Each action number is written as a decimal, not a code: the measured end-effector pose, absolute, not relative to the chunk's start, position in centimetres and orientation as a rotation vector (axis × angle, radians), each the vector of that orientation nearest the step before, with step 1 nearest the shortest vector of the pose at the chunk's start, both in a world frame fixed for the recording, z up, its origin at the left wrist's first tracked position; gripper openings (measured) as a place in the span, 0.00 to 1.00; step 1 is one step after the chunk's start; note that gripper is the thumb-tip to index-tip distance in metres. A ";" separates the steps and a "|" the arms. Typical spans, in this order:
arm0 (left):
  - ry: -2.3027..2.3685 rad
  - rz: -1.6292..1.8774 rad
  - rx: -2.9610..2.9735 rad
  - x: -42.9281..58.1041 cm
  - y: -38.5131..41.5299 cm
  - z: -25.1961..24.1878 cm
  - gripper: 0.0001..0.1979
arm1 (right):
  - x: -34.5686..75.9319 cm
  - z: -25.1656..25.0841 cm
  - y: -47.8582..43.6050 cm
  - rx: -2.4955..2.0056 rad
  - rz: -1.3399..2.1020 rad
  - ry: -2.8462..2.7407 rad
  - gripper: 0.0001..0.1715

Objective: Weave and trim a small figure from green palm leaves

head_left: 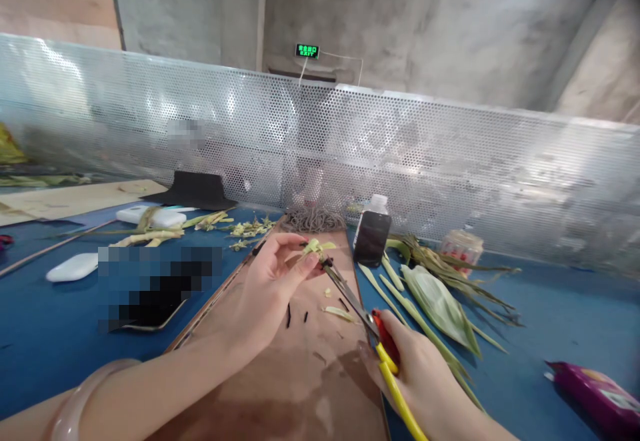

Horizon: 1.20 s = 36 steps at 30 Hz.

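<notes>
My left hand (273, 281) pinches a small pale yellow-green flower-like piece (314, 247) between thumb and fingers, above the brown board. A dark stem end shows just below it. In my right hand (415, 361) is a pair of scissors (363, 311) with yellow and red handles. The blades point up and left, their tips at the dark stem end beside my left thumb; whether they touch it I cannot tell. On the board (280, 387) under the hands lie a few short dark snippets (289, 315) and a pale green sliver (339, 313).
Left of the board lie a dark phone (155, 307), a white mouse-like item (73, 267) and dry leaf strips. To the right stand a propped phone (373, 237), green husk leaves (437, 304) and a purple packet (595, 394). A perforated metal panel (225, 127) closes the back.
</notes>
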State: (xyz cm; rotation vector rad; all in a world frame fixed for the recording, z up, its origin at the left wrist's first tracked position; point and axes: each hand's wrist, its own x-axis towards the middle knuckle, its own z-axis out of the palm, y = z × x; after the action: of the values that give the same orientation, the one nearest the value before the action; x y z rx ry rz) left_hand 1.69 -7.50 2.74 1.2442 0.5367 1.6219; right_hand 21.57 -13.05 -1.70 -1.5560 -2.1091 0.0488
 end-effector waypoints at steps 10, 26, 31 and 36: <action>0.541 1.591 1.292 1.9 -7.3 2.1 0.12 | 21.5 -1.8 -12.7 -1.603 0.063 -2.085 0.08; 0.571 1.599 1.261 1.9 -7.6 2.2 0.12 | 21.6 -2.2 -12.7 -1.624 -0.059 -2.038 0.05; 0.585 1.591 1.281 1.9 -7.6 2.1 0.12 | 21.6 -2.5 -12.6 -1.642 -0.050 -1.998 0.06; 0.592 1.604 1.280 1.9 -7.6 2.3 0.13 | 21.8 -2.4 -12.4 -1.585 0.086 -1.985 0.09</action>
State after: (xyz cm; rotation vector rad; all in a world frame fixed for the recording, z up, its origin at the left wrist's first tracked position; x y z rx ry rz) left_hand 1.85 -7.60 2.25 1.2800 0.5921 1.6044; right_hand 21.85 -12.44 -2.44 -1.5849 -1.9854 0.0861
